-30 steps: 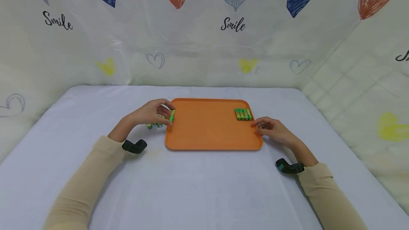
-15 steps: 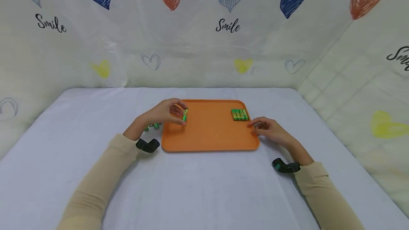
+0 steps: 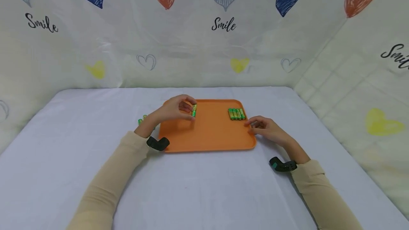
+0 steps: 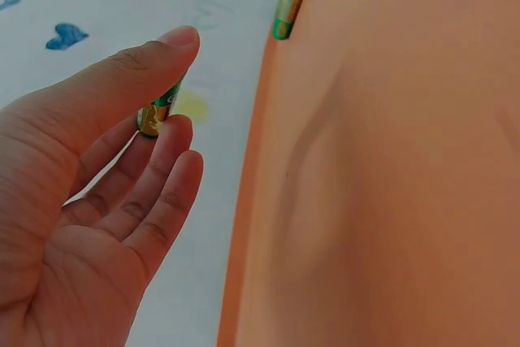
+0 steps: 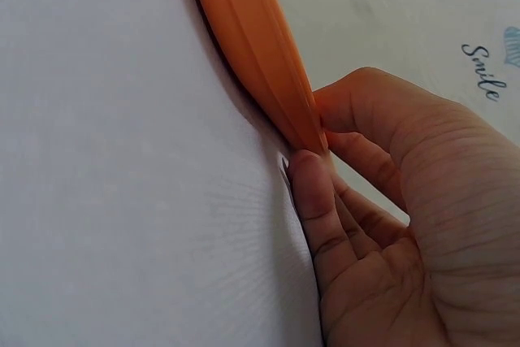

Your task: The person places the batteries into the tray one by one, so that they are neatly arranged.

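My left hand (image 3: 174,110) pinches a green and gold battery (image 3: 194,110) between thumb and fingers, above the left half of an orange tray (image 3: 211,137). In the left wrist view the thumb and fingertips hide part of that battery (image 4: 157,115), and the hand's shadow falls on the tray. Several like batteries (image 3: 236,114) lie side by side in a row at the tray's right end. My right hand (image 3: 270,130) grips the tray's right rim. Its thumb (image 5: 313,184) presses the orange edge from one side, the index finger from the other.
More green batteries (image 3: 140,121) lie on the white tablecloth (image 3: 198,191) left of the tray, partly hidden behind the left wrist. Each wrist wears a black device (image 3: 158,144). Behind the table hangs a pale backdrop (image 3: 191,34) with printed hearts.
My left hand has carried the battery rightward from the tray's left edge to over the tray. The right hand stays at the rim, and the head view has shifted slightly.
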Motion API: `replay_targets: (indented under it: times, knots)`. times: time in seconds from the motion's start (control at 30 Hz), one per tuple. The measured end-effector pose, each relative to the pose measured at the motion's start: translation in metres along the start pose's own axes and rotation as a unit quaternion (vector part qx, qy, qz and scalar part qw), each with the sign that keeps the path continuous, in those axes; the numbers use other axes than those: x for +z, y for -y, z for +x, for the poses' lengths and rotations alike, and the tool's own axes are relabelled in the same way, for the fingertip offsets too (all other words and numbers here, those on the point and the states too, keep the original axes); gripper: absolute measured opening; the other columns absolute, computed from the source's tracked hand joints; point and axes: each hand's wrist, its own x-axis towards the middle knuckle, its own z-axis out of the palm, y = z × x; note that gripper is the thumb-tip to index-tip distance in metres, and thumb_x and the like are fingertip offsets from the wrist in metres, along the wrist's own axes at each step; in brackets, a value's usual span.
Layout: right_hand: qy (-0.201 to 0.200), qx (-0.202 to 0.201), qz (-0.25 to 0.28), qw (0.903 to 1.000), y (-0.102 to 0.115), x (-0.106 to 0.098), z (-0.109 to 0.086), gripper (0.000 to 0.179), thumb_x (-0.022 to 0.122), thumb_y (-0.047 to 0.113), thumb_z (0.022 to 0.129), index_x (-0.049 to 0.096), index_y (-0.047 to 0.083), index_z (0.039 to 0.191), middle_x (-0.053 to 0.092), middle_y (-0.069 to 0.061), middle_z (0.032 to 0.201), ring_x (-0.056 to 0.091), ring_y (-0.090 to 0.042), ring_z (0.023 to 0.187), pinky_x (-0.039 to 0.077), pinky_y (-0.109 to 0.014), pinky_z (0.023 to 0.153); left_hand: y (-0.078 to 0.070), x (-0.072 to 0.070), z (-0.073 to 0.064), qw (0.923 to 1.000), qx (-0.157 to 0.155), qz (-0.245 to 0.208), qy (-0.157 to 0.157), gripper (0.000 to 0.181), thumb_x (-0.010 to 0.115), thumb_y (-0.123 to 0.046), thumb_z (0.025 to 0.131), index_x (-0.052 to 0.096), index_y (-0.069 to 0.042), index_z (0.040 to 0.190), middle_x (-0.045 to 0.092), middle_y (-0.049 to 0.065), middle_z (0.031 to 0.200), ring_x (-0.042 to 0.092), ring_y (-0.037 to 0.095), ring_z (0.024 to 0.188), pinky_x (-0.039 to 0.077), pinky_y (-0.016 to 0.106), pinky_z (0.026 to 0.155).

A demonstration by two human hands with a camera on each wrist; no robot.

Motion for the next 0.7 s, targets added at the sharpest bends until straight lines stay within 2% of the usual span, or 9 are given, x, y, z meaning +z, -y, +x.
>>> replay_targets:
  times: [0.33,0.53,0.7]
  knots:
    - [-0.001,-0.004,0.005,1.0000,0.001,0.000,0.001,0.031,0.066,0.019,0.087,0.060,0.009,0.116,0.059,-0.010,0.120,0.052,-0.020,0.093,0.046,-0.023,0.076,-0.005,0.019,0.023,0.9994,0.011,-0.034,-0.001,0.055,0.080,-0.012,0.073,0.053,-0.004,0.120,0.055,0.007,0.118,0.059,0.020,0.102,0.049,0.033,0.092]
    - [-0.004,-0.005,0.008,1.0000,0.001,0.000,0.000,0.030,0.066,0.018,0.087,0.061,0.009,0.115,0.059,-0.010,0.119,0.052,-0.019,0.093,0.046,-0.023,0.075,-0.003,0.029,0.037,0.9983,0.016,-0.055,0.003,0.060,0.079,-0.012,0.074,0.050,0.000,0.124,0.053,0.008,0.123,0.058,0.021,0.104,0.047,0.033,0.094]
    - [-0.007,-0.002,0.003,1.0000,0.002,0.000,0.000,0.029,0.066,0.018,0.087,0.061,0.010,0.114,0.059,-0.009,0.118,0.052,-0.020,0.093,0.046,-0.024,0.076,-0.002,0.038,0.047,0.9979,0.014,-0.062,0.009,0.059,0.079,-0.014,0.074,0.050,-0.002,0.125,0.053,0.008,0.122,0.058,0.020,0.103,0.048,0.031,0.093]
